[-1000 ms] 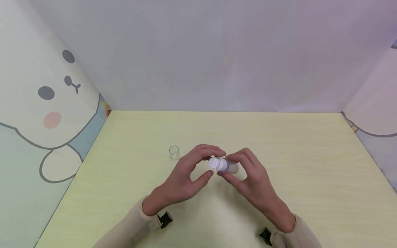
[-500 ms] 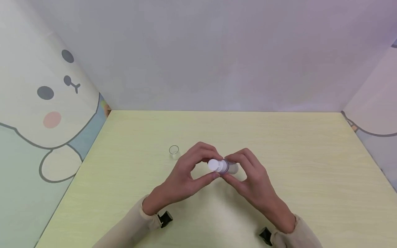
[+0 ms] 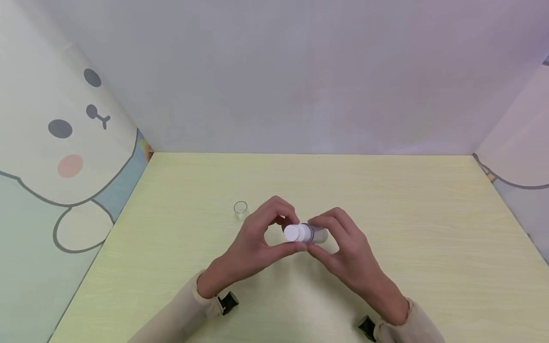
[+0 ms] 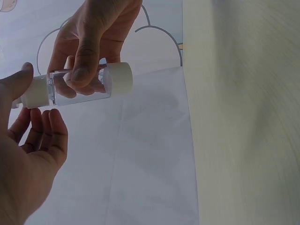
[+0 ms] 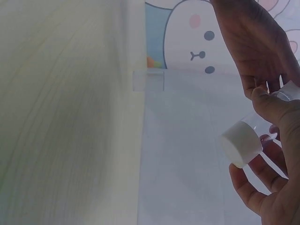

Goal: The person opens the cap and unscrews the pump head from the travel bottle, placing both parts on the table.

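Note:
Both hands hold a small clear pump bottle [image 3: 318, 235] above the table, tilted with its white top [image 3: 293, 233] to the left. My left hand [image 3: 255, 247] grips the white collar [image 4: 36, 93] between thumb and fingers. With thumb and fingers, my right hand [image 3: 353, 252] holds the clear body, near the white base [image 5: 242, 143]. Behind the left hand, a small clear cup-like cylinder [image 3: 241, 210] stands on the table, its round rim upward. Part of the bottle's top is hidden by the left thumb in the left wrist view.
The pale wooden table [image 3: 407, 214] runs back to a plain grey-white wall [image 3: 309, 76]. A panel with a cartoon bear [image 3: 73, 143] stands along the left side, and another printed panel [image 3: 519, 143] on the right. Each sleeve carries a small black wrist device [image 3: 229, 303].
The left thumb and fingers have come in onto the bottle's white upper part, where they were apart from it before. The bottle has shifted slightly left and toward me.

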Demonstrator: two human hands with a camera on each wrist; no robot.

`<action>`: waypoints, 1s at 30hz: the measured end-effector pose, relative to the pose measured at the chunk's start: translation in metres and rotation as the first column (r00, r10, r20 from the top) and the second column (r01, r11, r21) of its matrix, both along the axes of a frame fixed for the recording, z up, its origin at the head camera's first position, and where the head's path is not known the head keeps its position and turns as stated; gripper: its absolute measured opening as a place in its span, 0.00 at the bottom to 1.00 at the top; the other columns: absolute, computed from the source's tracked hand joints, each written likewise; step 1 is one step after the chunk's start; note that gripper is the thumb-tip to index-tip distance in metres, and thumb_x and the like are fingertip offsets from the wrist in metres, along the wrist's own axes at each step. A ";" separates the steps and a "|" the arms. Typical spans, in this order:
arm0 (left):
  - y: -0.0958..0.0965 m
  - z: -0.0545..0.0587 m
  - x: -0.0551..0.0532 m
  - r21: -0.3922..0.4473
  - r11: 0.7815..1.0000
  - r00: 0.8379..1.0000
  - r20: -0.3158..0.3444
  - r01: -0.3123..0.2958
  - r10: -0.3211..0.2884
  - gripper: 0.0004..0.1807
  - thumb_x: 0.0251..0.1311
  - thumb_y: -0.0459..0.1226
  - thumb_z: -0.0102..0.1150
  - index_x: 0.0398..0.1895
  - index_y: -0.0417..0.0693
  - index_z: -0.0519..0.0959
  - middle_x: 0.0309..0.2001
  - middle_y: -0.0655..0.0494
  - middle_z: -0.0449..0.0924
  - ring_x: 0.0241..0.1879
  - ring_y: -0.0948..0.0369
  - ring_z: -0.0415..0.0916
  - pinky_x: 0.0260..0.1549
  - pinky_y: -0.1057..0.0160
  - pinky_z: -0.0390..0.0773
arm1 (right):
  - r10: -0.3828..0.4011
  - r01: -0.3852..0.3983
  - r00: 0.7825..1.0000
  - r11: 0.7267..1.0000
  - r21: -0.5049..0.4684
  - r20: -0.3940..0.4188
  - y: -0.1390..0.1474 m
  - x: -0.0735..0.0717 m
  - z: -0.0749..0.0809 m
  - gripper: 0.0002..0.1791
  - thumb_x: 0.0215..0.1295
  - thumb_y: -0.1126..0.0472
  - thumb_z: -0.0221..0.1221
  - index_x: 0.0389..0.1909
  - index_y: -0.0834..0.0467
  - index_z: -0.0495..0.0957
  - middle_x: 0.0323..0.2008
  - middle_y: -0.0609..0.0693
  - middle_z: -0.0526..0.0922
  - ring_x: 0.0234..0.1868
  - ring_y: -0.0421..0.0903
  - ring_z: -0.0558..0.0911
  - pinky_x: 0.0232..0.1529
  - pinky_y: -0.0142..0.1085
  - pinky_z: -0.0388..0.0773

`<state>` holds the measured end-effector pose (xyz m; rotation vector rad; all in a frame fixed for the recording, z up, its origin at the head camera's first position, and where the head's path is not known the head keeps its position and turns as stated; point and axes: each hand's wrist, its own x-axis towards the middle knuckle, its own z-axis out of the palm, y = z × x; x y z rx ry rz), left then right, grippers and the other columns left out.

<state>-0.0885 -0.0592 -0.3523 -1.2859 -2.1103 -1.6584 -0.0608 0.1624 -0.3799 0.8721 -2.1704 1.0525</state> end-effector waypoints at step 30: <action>-0.002 0.004 0.003 0.054 0.989 0.988 0.061 0.140 -0.144 0.21 0.65 0.20 0.60 0.60 0.38 0.72 0.55 0.45 0.78 0.54 0.56 0.78 0.58 0.60 0.82 | -0.002 0.002 1.000 1.000 -0.019 -0.002 -0.001 -0.003 -0.002 0.22 0.71 0.46 0.63 0.48 0.62 0.81 0.42 0.51 0.80 0.42 0.44 0.82 0.51 0.23 0.77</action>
